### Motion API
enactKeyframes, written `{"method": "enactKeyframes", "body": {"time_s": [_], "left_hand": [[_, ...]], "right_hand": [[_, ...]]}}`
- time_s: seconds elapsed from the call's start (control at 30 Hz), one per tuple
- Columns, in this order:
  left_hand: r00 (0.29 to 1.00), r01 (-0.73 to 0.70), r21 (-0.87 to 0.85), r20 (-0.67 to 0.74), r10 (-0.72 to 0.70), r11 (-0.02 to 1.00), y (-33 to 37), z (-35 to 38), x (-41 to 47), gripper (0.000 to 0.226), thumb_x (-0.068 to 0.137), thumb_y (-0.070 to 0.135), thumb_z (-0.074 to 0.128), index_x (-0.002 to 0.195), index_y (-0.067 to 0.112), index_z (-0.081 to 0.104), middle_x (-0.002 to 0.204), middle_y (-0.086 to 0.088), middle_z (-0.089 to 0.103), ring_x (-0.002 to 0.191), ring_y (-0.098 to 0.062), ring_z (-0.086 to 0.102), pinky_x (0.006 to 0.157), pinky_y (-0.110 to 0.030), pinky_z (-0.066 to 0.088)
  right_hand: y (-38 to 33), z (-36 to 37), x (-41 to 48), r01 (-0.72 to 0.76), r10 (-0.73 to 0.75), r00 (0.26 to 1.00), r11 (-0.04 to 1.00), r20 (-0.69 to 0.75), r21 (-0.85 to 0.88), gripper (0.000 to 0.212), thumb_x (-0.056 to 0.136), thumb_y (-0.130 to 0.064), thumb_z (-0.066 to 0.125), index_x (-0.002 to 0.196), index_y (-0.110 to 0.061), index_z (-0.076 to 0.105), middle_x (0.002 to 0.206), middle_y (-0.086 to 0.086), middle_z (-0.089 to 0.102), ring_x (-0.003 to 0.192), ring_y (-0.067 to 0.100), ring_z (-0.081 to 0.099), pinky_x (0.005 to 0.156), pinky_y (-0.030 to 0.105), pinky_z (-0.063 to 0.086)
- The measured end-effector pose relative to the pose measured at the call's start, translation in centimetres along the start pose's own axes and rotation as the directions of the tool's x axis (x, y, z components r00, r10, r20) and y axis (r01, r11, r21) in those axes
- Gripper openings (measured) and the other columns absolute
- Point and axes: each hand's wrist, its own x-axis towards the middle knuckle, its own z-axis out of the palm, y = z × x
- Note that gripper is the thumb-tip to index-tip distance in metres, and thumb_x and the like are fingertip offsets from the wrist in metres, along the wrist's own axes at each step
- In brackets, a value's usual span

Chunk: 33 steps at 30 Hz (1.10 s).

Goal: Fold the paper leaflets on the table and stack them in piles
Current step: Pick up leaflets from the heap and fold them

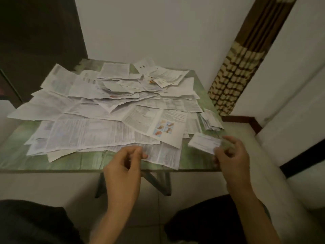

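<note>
Well, in the head view the green desk is nearly buried. A heap of unfolded leaflets covers it from the far edge almost to the near one. I see bare desk only as a strip along the near edge, widest at the front left, and a small patch at the front right corner. On the left, several sheets hang out past the desk edge. A small pile of folded leaflets sits right at the right-hand edge, just beyond the right hand. That hand's grip pinches the right end of a folded leaflet, which is low over the front right corner.

The left hand is at the middle of the near edge, its fingers curled. Their tips meet the near border of a long printed leaflet at the front of the heap. I cannot tell whether that grip pinches the paper or only touches it.

Both hands are smeared by motion, and none of the print is readable. Only one leaflet with colour pictures stands out. The lower sheets are hidden under the upper ones. The desk legs show only partly below the near edge, and the patterned curtain by the right side is cut off at the top.
</note>
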Motion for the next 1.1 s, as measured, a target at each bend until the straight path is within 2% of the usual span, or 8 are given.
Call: {"method": "enactKeyframes", "body": {"time_s": [0.1, 0.17, 0.3, 0.57, 0.77, 0.87, 0.97, 1.1], "left_hand": [[0.99, -0.021, 0.027, 0.139, 0.017, 0.999, 0.6, 1.0, -0.6, 0.017, 0.089, 0.018, 0.059, 0.075, 0.026, 0.064, 0.069, 0.01, 0.069, 0.053, -0.016, 0.06, 0.055, -0.034, 0.052], [0.977, -0.043, 0.007, 0.211, 0.04, 0.999, 1.1, 1.7, -1.2, 0.016, 0.088, 0.016, 0.059, 0.077, 0.026, 0.064, 0.066, 0.008, 0.068, 0.051, -0.01, 0.059, 0.053, -0.028, 0.051], [0.957, -0.088, 0.008, 0.277, 0.082, 0.996, 1.5, 1.8, -1.7, 0.019, 0.086, 0.012, 0.06, 0.079, 0.029, 0.063, 0.063, 0.01, 0.068, 0.052, -0.005, 0.06, 0.055, -0.021, 0.051], [0.981, -0.077, -0.065, 0.175, 0.087, 0.995, 1.8, 0.6, -1.1, 0.008, 0.08, 0.024, 0.057, 0.076, 0.026, 0.064, 0.063, 0.01, 0.066, 0.05, -0.004, 0.06, 0.052, -0.011, 0.047], [0.985, -0.062, -0.059, 0.155, 0.07, 0.996, 1.5, 0.1, -0.6, 0.014, 0.085, 0.013, 0.059, 0.077, 0.023, 0.064, 0.065, 0.009, 0.068, 0.049, -0.004, 0.059, 0.052, -0.01, 0.046], [0.985, -0.055, -0.041, 0.16, 0.061, 0.998, 1.2, 0.0, -0.5, 0.018, 0.087, 0.018, 0.058, 0.074, 0.029, 0.065, 0.066, 0.006, 0.067, 0.05, -0.009, 0.059, 0.053, -0.024, 0.049], [0.981, -0.069, 0.005, 0.18, 0.067, 0.998, 0.8, -0.1, -0.1, 0.016, 0.087, 0.021, 0.059, 0.082, 0.036, 0.064, 0.075, 0.01, 0.067, 0.061, -0.007, 0.061, 0.056, -0.02, 0.05], [0.972, -0.09, 0.074, 0.222, 0.071, 0.993, 0.7, -0.9, 0.4, 0.017, 0.087, 0.03, 0.056, 0.102, 0.028, 0.063, 0.092, 0.014, 0.064, 0.083, 0.003, 0.059, 0.064, -0.008, 0.045]], "right_hand": [[1.5, -1.4, 2.1, 0.085, -0.138, 0.975, 0.955, -0.172, -0.284, 0.02, 0.09, -0.004, 0.054, 0.106, -0.017, 0.053, 0.096, 0.014, 0.066, 0.072, 0.019, 0.06, 0.047, 0.015, 0.042], [2.3, -1.6, 2.9, 0.107, -0.225, 0.959, 0.851, -0.172, -0.515, 0.01, 0.09, -0.008, 0.054, 0.099, -0.009, 0.06, 0.1, 0.015, 0.066, 0.079, 0.017, 0.054, 0.049, 0.014, 0.031], [2.7, -1.4, 3.7, 0.099, -0.209, 0.975, 0.696, -0.068, -0.711, 0.013, 0.093, -0.02, 0.052, 0.096, -0.009, 0.059, 0.087, 0.009, 0.064, 0.068, 0.017, 0.047, 0.048, 0.021, 0.025], [1.8, -2.2, 4.2, 0.17, -0.268, 0.955, 0.846, -0.126, -0.506, 0.011, 0.091, -0.014, 0.055, 0.087, -0.006, 0.062, 0.074, 0.003, 0.06, 0.06, 0.009, 0.05, 0.048, 0.018, 0.036], [-0.2, -2.2, 3.7, 0.277, -0.364, 0.92, 0.865, -0.143, -0.418, 0.012, 0.092, -0.012, 0.055, 0.082, -0.008, 0.059, 0.063, -0.011, 0.05, 0.053, 0.0, 0.05, 0.045, 0.006, 0.04], [-1.0, -0.4, 2.5, 0.385, -0.437, 0.899, 0.822, -0.031, -0.421, 0.009, 0.092, -0.015, 0.055, 0.084, -0.017, 0.057, 0.065, -0.014, 0.051, 0.057, 0.0, 0.053, 0.05, 0.009, 0.042], [-0.9, 3.2, 0.8, 0.517, -0.454, 0.856, 0.757, 0.248, -0.4, 0.005, 0.092, -0.019, 0.056, 0.09, -0.019, 0.06, 0.077, -0.011, 0.056, 0.071, 0.002, 0.055, 0.065, 0.01, 0.042], [0.0, 7.6, -1.1, 0.679, -0.35, 0.686, 0.625, 0.638, -0.386, 0.037, 0.092, -0.036, 0.046, 0.121, -0.017, 0.06, 0.133, 0.003, 0.046, 0.124, 0.014, 0.037, 0.102, 0.023, 0.027]]}}
